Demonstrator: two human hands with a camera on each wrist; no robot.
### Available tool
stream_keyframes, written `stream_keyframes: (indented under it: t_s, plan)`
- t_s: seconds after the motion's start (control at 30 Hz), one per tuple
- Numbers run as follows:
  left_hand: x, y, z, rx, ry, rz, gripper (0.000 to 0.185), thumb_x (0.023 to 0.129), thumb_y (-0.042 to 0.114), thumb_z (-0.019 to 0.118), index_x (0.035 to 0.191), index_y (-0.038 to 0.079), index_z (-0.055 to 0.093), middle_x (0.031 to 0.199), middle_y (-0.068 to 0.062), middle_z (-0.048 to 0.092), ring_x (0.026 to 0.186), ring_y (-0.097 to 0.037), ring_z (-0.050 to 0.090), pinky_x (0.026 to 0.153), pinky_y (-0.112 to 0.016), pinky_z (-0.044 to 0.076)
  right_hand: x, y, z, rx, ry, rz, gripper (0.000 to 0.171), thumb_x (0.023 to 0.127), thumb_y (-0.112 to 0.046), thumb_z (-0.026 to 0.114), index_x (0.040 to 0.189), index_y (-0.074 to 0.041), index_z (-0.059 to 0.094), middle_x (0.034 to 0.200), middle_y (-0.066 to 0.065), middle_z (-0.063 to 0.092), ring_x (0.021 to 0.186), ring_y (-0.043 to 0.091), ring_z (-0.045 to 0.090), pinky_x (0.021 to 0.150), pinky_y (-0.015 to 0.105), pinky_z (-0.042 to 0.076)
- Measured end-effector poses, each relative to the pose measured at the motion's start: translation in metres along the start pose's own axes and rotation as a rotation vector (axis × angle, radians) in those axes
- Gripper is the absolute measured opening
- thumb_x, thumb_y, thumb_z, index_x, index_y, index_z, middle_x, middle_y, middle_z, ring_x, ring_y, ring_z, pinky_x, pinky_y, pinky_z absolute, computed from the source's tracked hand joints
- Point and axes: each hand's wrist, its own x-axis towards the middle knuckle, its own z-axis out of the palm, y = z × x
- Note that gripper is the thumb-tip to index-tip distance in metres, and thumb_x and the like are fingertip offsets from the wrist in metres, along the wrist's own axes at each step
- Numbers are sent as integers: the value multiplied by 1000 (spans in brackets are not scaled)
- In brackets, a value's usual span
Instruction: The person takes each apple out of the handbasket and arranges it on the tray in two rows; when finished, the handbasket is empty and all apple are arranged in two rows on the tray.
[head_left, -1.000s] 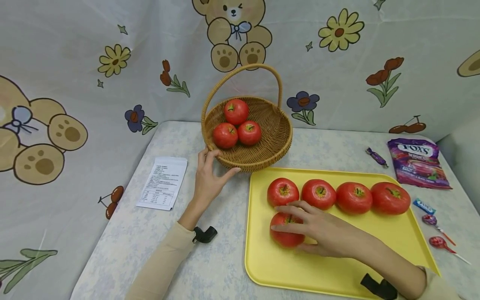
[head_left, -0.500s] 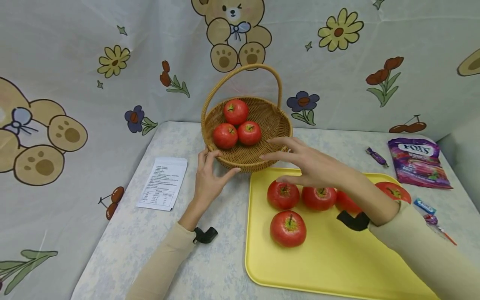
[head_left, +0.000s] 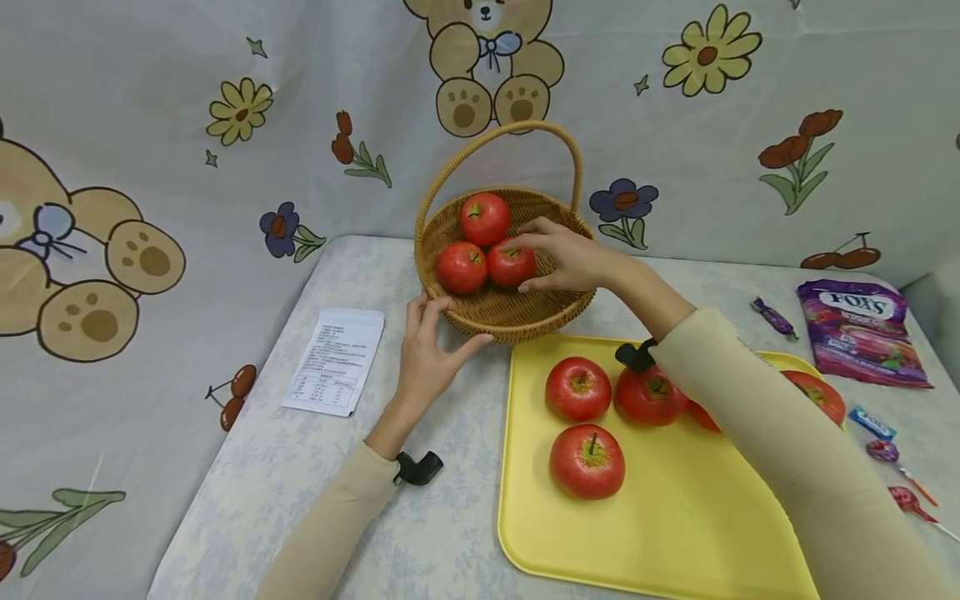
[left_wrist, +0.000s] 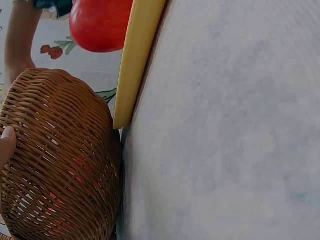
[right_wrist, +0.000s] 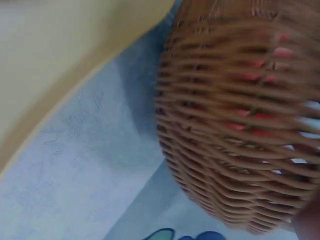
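Note:
A wicker basket [head_left: 555, 321] with a tall arched handle stands at the back of the table. Three red apples sit inside: a rear apple [head_left: 483, 218], a left apple [head_left: 462, 267] and a right apple [head_left: 510, 265]. My left hand [head_left: 427, 358] holds the basket's front left rim, fingers over the edge and thumb against the outer wall. Reaching into the basket, my right hand [head_left: 573, 257] curves its fingers over the top of the right apple, with the thumb at its lower right side. In the right wrist view the woven wall hides that apple's grip.
A yellow tray [head_left: 555, 542] bears several red apples; a front apple [head_left: 587, 461] sits below the row, partly covered by the right sleeve. A white printed packet [head_left: 334, 362] lies left. Rightward are a purple candy bag [head_left: 862, 333], a wrapped candy [head_left: 775, 318] and lollipops [head_left: 883, 452].
My right hand has left the front apple on the tray and moved up and left into the basket, to the right apple. The left hand stays on the rim. The head view shifted slightly.

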Motion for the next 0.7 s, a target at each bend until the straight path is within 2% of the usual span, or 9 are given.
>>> stream_keyframes:
  t_s: [0.13, 0.23, 0.5, 0.7]
  plan:
    - [1, 0, 0, 4, -1, -2, 61, 76, 43, 83, 118, 12, 51, 130, -16, 41, 128, -29, 46, 98, -50, 47, 14, 12, 2, 17, -69, 78, 63, 84, -30, 79, 140, -18, 53, 145, 19, 37, 133, 37, 40, 106, 57, 37]
    - [1, -1, 0, 8, 3, -3, 61, 76, 43, 83, 119, 13, 52, 131, -16, 41, 127, -28, 46, 98, -49, 47, 23, 19, 5, 19, -117, 103, 64, 83, -32, 80, 140, -21, 53, 147, 18, 34, 135, 37, 37, 108, 57, 34]
    - [0, 0, -1, 8, -2, -13, 61, 76, 44, 82, 119, 12, 52, 131, -15, 41, 124, -27, 47, 97, -49, 47, 40, 31, 13, 24, -212, 138, 65, 83, -28, 79, 142, -23, 51, 152, 19, 27, 138, 38, 34, 110, 55, 33]
    - [0, 1, 0, 15, -6, -16, 61, 76, 44, 82, 119, 13, 52, 132, -15, 41, 125, -27, 47, 97, -49, 47, 46, 40, 18, 18, -231, 142, 66, 82, -23, 80, 142, -23, 51, 151, 20, 26, 138, 40, 34, 111, 55, 32]
